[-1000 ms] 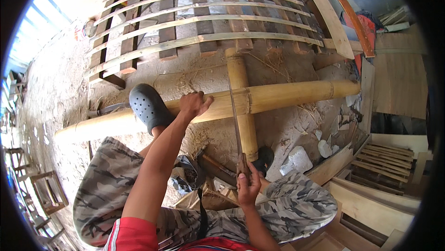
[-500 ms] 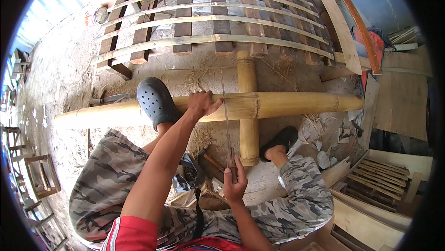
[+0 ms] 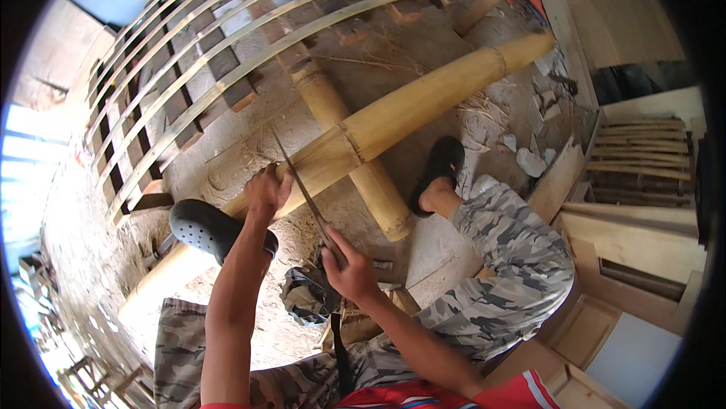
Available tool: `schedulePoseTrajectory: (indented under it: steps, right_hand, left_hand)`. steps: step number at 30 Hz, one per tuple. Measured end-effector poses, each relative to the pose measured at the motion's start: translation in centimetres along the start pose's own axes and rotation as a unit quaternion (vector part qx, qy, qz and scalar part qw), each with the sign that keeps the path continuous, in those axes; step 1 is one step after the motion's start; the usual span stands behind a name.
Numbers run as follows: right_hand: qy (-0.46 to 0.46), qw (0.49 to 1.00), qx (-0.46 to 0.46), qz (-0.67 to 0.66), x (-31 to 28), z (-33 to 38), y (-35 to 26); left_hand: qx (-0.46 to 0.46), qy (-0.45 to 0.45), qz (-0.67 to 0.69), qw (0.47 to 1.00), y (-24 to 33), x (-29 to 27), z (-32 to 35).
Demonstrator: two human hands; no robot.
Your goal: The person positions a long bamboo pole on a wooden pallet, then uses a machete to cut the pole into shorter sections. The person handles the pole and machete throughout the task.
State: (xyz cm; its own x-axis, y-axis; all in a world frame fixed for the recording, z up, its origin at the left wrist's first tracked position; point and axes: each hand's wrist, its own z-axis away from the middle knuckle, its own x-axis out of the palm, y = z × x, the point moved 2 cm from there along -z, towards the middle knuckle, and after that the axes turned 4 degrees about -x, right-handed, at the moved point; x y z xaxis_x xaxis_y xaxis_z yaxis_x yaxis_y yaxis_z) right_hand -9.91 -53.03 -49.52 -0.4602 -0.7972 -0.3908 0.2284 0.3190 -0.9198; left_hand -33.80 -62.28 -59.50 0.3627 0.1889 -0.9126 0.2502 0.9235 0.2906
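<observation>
A thick yellow bamboo pole (image 3: 435, 103) lies slantwise in front of me, resting across a shorter bamboo piece (image 3: 380, 199). My left hand (image 3: 266, 191) is closed over the pole, just left of a saw (image 3: 301, 187) with a long thin blade. My right hand (image 3: 352, 271) is wrapped round the saw's handle on the near side of the pole. The blade crosses the pole left of a ring-shaped joint, its tip pointing away from me. My left foot, in a dark clog (image 3: 203, 226), presses on the pole left of my hand.
A slatted frame (image 3: 227, 88) of strips over dark beams stands beyond the pole. My right foot, in a black clog (image 3: 439, 175), is beside the short bamboo. Wooden boxes (image 3: 631, 239) stand at the right. A dark bag (image 3: 308, 295) lies between my legs.
The view has turned, so the pole now slants up to the right. My right hand and the saw stay at the pole; the left hand keeps its grip.
</observation>
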Motion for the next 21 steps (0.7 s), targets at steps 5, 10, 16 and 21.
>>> schedulePoseTrajectory:
  steps: [5,10,16,21]
  right_hand:
    - [0.024,0.999,-0.043,0.004,0.5,-1.1,0.8]
    - [0.014,0.998,-0.049,0.021,-3.1,4.1,-0.9]
    - [-0.017,1.000,-0.016,0.018,-2.5,2.9,-0.1]
    - [-0.011,0.999,-0.038,0.011,-2.6,2.6,0.0]
  left_hand:
    - [0.008,-0.003,-0.002,1.000,0.1,0.1,-0.5]
    - [0.010,-0.004,-0.011,1.000,-0.1,-0.2,0.0]
    - [0.004,0.003,-0.013,1.000,0.0,0.1,-0.3]
    - [-0.014,-0.011,-0.002,1.000,0.2,-0.2,-0.4]
